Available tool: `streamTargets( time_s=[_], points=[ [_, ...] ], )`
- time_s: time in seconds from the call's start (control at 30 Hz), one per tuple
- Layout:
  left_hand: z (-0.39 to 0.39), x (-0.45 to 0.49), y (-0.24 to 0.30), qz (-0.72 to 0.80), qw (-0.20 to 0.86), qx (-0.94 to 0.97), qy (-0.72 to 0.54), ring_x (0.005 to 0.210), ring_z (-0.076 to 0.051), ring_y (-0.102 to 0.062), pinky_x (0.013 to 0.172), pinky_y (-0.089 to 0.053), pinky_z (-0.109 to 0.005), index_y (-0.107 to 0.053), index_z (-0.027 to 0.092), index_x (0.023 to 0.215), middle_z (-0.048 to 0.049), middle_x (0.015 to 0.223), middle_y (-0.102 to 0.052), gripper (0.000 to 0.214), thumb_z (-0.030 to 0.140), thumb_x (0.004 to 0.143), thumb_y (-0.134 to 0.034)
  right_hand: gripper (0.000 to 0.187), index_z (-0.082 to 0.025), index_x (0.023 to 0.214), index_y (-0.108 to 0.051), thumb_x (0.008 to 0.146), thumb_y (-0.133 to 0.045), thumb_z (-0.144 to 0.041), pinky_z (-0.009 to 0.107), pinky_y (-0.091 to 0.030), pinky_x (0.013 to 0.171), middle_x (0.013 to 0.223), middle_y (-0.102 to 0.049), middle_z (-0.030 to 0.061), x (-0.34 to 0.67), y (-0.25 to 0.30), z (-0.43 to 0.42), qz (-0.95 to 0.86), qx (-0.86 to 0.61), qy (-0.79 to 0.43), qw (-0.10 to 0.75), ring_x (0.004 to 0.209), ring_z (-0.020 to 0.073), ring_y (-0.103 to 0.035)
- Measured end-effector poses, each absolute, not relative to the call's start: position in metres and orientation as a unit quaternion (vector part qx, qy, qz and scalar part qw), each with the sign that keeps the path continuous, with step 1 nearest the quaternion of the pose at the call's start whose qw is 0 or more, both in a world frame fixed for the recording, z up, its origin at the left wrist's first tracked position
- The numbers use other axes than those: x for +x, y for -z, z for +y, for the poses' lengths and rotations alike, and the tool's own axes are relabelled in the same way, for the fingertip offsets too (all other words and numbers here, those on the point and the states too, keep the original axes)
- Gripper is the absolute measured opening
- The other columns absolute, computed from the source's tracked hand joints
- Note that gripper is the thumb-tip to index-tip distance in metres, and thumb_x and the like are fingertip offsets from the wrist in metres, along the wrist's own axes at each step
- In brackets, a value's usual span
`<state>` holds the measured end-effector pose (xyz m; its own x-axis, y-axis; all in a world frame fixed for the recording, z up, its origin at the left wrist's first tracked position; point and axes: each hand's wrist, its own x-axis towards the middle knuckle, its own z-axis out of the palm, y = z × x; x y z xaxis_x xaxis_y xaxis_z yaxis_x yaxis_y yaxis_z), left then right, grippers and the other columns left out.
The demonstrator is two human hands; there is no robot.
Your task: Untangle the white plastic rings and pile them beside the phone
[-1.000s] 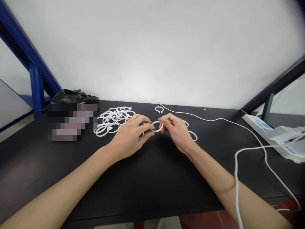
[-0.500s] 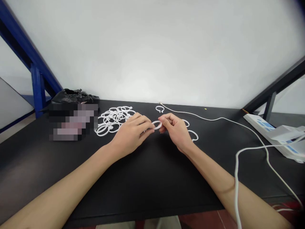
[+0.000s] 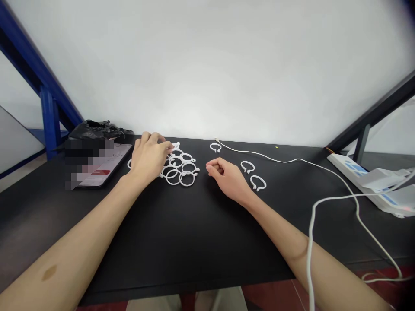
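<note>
A pile of white plastic rings [image 3: 180,171] lies on the black table [image 3: 194,242], left of centre. My left hand [image 3: 147,157] rests on the pile's left side with its fingers bent, the tips pinching a ring at the pile's far edge. My right hand [image 3: 227,177] lies on the table to the right of the pile, fingers loosely curled with nothing visible in them. Three separate white rings lie apart from the pile: one at the back [image 3: 215,147] and two right of my right hand [image 3: 247,166] [image 3: 258,182].
A flat device with a blurred screen [image 3: 97,168] lies at the left, with a black bag [image 3: 97,128] behind it. A white cable [image 3: 292,161] runs across to a white power strip [image 3: 372,183] at the right. A blue frame [image 3: 48,116] stands at the far left.
Both hands were holding one ring between them. They have parted: my left hand moved left and back onto the pile, and my right hand sank to the table without the ring.
</note>
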<state>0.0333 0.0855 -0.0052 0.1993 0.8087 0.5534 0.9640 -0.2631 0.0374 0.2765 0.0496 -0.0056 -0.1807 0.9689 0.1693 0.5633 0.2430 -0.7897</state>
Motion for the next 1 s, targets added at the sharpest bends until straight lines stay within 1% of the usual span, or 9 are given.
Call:
streamTargets(
  time_s=[0.2, 0.37, 0.43, 0.53, 0.63, 0.7, 0.8, 0.9, 1.0],
  points=[
    [0.086, 0.033, 0.010, -0.596, 0.177, -0.755, 0.210, 0.101, -0.031, -0.049, 0.076, -0.039, -0.043, -0.075, 0.028, 0.099, -0.0078, 0.111, -0.067, 0.028, 0.026, 0.093, -0.048, 0.018, -0.021, 0.091, -0.066, 0.091, -0.053, -0.035, 0.027, -0.047, 0.072, 0.080, -0.068, -0.0016, 0.276, 0.005, 0.049, -0.719, -0.536, -0.294, 0.331, 0.074, 0.0126, -0.062],
    [0.084, 0.040, 0.008, -0.577, 0.209, -0.755, 0.232, 0.101, -0.032, -0.051, 0.078, -0.039, -0.045, -0.072, 0.024, 0.109, -0.0102, 0.113, -0.067, 0.033, 0.018, 0.092, -0.045, 0.019, -0.020, 0.095, -0.065, 0.093, -0.051, -0.032, 0.027, -0.048, 0.074, 0.086, -0.067, 0.0010, 0.276, 0.010, 0.052, -0.743, -0.543, -0.225, 0.319, 0.078, 0.0138, -0.062],
    [0.080, 0.046, 0.005, -0.557, 0.213, -0.765, 0.246, 0.101, -0.032, -0.051, 0.079, -0.040, -0.045, -0.072, 0.021, 0.108, -0.0106, 0.111, -0.068, 0.032, 0.018, 0.093, -0.043, 0.021, -0.018, 0.105, -0.063, 0.093, -0.050, -0.030, 0.030, -0.049, 0.081, 0.097, -0.065, 0.0058, 0.275, 0.013, 0.059, -0.762, -0.561, -0.144, 0.291, 0.088, 0.0172, -0.062],
    [0.074, 0.056, 0.003, -0.504, 0.199, -0.800, 0.259, 0.100, -0.030, -0.052, 0.080, -0.042, -0.044, -0.071, 0.019, 0.107, -0.0099, 0.107, -0.069, 0.030, 0.020, 0.095, -0.043, 0.039, -0.015, 0.129, -0.052, 0.093, -0.050, -0.028, 0.037, -0.048, 0.089, 0.120, -0.054, 0.0146, 0.272, 0.014, 0.078, -0.762, -0.608, -0.029, 0.220, 0.107, 0.0255, -0.059],
    [0.071, 0.062, 0.005, -0.433, 0.163, -0.849, 0.255, 0.096, -0.027, -0.052, 0.081, -0.044, -0.042, -0.070, 0.017, 0.105, -0.0086, 0.102, -0.070, 0.028, 0.023, 0.097, -0.043, 0.048, -0.018, 0.139, -0.043, 0.095, -0.048, -0.035, 0.040, -0.050, 0.085, 0.125, -0.049, 0.0167, 0.266, 0.013, 0.099, -0.732, -0.660, 0.004, 0.169, 0.106, 0.0296, -0.061],
    [0.069, 0.063, 0.007, -0.404, 0.132, -0.870, 0.249, 0.094, -0.025, -0.052, 0.083, -0.045, -0.041, -0.070, 0.017, 0.103, -0.0078, 0.098, -0.070, 0.028, 0.024, 0.098, -0.043, 0.038, -0.020, 0.130, -0.051, 0.096, -0.045, -0.036, 0.040, -0.050, 0.079, 0.122, -0.050, 0.0155, 0.263, 0.012, 0.108, -0.714, -0.683, 0.015, 0.151, 0.099, 0.0295, -0.063],
    [0.065, 0.063, 0.008, -0.393, 0.094, -0.883, 0.236, 0.092, -0.024, -0.052, 0.085, -0.045, -0.041, -0.070, 0.018, 0.103, -0.0067, 0.096, -0.070, 0.028, 0.023, 0.098, -0.043, 0.026, -0.018, 0.112, -0.059, 0.097, -0.044, -0.032, 0.037, -0.050, 0.076, 0.115, -0.053, 0.0141, 0.263, 0.013, 0.109, -0.720, -0.675, 0.025, 0.159, 0.096, 0.0275, -0.063],
    [0.061, 0.065, 0.007, -0.391, 0.087, -0.885, 0.236, 0.093, -0.024, -0.052, 0.087, -0.045, -0.042, -0.069, 0.017, 0.106, -0.0075, 0.098, -0.068, 0.028, 0.022, 0.098, -0.043, 0.019, -0.015, 0.102, -0.060, 0.096, -0.047, -0.026, 0.037, -0.048, 0.081, 0.108, -0.056, 0.0137, 0.271, 0.013, 0.096, -0.754, -0.633, 0.018, 0.174, 0.098, 0.0258, -0.060],
    [0.057, 0.070, 0.005, -0.384, 0.101, -0.881, 0.256, 0.098, -0.025, -0.052, 0.088, -0.045, -0.042, -0.065, 0.016, 0.116, -0.0098, 0.107, -0.066, 0.027, 0.021, 0.097, -0.045, 0.013, -0.017, 0.096, -0.060, 0.096, -0.048, -0.021, 0.035, -0.046, 0.085, 0.098, -0.059, 0.0087, 0.280, 0.011, 0.077, -0.801, -0.558, -0.021, 0.215, 0.094, 0.0215, -0.058]
  ],
)
